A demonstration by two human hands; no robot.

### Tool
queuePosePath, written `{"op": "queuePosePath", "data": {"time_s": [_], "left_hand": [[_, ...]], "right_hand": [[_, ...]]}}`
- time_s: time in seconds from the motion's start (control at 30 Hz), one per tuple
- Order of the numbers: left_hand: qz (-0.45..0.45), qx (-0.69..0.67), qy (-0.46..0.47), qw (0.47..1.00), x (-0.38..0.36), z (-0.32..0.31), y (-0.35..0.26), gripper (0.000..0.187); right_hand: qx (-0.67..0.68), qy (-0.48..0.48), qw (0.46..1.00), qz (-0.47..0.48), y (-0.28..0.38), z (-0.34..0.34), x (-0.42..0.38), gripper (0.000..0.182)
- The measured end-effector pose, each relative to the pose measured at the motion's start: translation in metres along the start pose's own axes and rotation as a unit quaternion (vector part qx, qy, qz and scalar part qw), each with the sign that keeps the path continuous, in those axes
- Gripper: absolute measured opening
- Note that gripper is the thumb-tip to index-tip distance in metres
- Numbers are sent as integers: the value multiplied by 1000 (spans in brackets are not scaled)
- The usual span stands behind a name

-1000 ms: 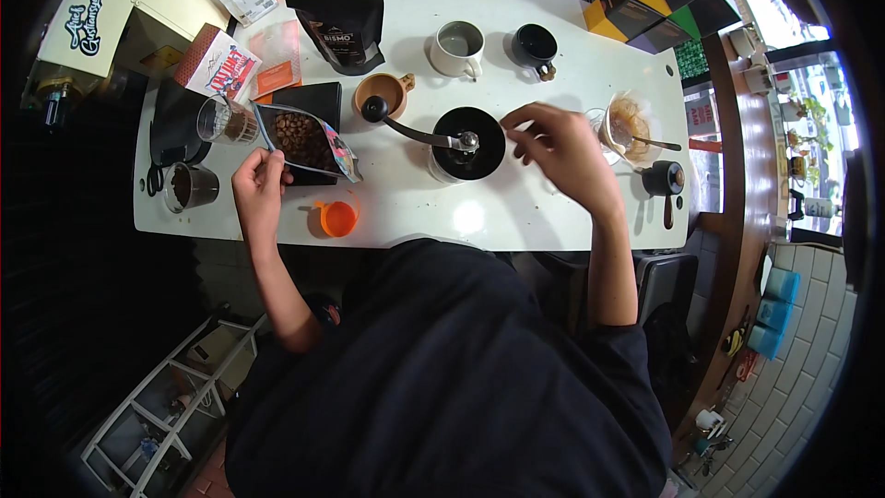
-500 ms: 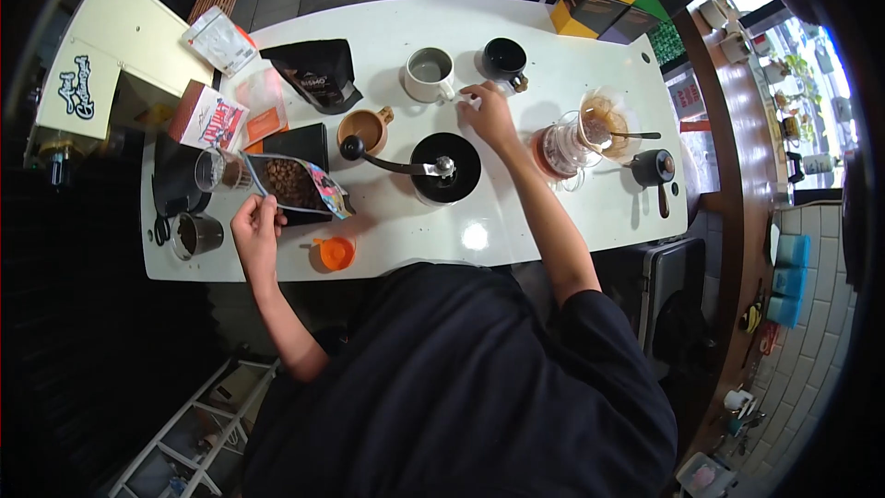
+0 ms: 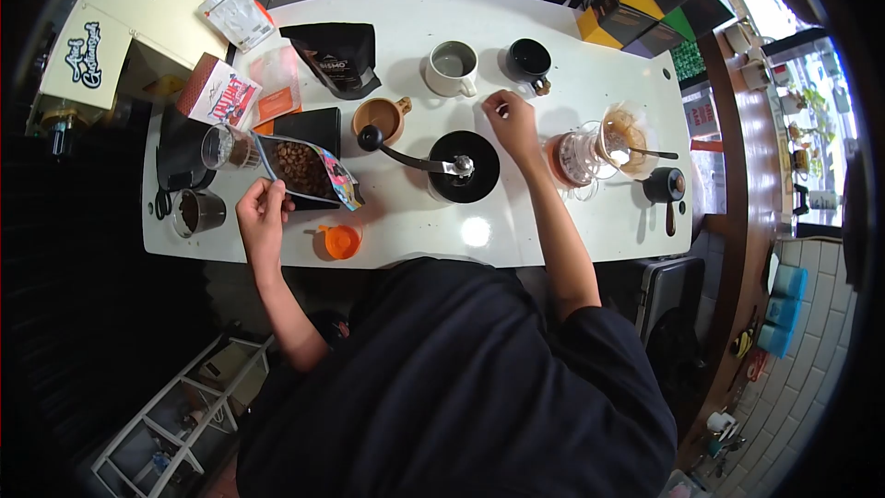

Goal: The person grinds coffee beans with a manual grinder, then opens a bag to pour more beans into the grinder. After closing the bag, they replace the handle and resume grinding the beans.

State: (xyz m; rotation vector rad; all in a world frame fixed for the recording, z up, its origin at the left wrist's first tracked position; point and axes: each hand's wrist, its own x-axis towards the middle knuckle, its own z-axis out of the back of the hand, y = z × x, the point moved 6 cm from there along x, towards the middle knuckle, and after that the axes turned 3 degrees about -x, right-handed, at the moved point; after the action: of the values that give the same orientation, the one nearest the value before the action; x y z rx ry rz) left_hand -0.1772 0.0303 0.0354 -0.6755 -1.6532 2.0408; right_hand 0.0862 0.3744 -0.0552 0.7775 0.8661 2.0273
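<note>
My left hand (image 3: 265, 207) pinches the near edge of an open colourful bag of coffee beans (image 3: 300, 169), which lies tilted over a black tray or scale (image 3: 321, 129). My right hand (image 3: 513, 124) hovers over the table just below the grey-white mug (image 3: 451, 69) and the black cup (image 3: 528, 61). Its fingers are curled together round a small gap, and I see nothing in them. Between my hands stands a black hand grinder (image 3: 472, 186) with its crank lever (image 3: 415, 160) pointing left. A brown cup (image 3: 378, 120) is behind the lever.
An orange cup (image 3: 342, 242) is near the front edge of the white table (image 3: 406, 240). A glass dripper (image 3: 576, 161) with a paper filter and spoon stands right, beside a dark handled pot (image 3: 664, 186). A black pouch (image 3: 336, 60) stands at the back; glasses (image 3: 203, 210) are left.
The view has shifted, so the tabletop objects appear slightly farther right. My right hand's fingers, spread before, are now curled in. My left hand still pinches the bag.
</note>
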Motion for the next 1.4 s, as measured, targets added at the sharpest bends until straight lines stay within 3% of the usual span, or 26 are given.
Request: {"op": "queuePosePath", "data": {"time_s": [0.13, 0.27, 0.4, 0.5, 0.57, 0.83, 0.9, 0.97, 1.03, 1.17, 1.2, 1.27, 1.4], "left_hand": [[4, 1, -2, 1000, -2, -4, -4, 32], [5, 15, -1, 1000, -1, -5, -6, 32], [3, 18, -2, 1000, 0, -5, -4, 32], [5, 21, -2, 1000, -1, -4, -4, 32], [-3, 17, 4, 1000, -1, -3, -4, 32], [-2, 17, 0, 1000, 1, -2, 0, 31], [-13, 12, 3, 1000, 0, -2, 0, 30], [-14, 0, -2, 1000, -1, -4, -2, 30], [-13, 3, -2, 1000, 0, -3, 0, 31], [-12, 32, 7, 999, 1, 2, 4, 32], [-22, 22, 10, 999, -1, 1, 0, 32], [-25, 19, 13, 999, -1, 4, 1, 33], [-20, 4, 1, 1000, -3, 9, -1, 32]], "right_hand": [[47, -11, 998, -35, 67, 50, -34, 11], [42, 52, 996, 58, 141, 82, -71, 8], [10, 107, 993, 44, 161, 76, -97, 9], [4, 121, 988, 91, 164, 67, -104, 10], [-17, 88, 988, 124, 169, 72, -102, 9], [0, -20, 994, 105, 199, 118, -105, 6], [60, 9, 988, 142, 218, 106, -112, 13], [109, 132, 966, 196, 241, 70, -119, 23], [108, 180, 937, 278, 257, 16, -124, 26], [-67, 208, 897, 385, 277, -82, -117, 20], [-68, 202, 899, 383, 284, -96, -111, 20], [-104, 332, 876, 335, 288, -130, -103, 18], [-56, 407, 849, 331, 295, -145, -89, 16]]}}
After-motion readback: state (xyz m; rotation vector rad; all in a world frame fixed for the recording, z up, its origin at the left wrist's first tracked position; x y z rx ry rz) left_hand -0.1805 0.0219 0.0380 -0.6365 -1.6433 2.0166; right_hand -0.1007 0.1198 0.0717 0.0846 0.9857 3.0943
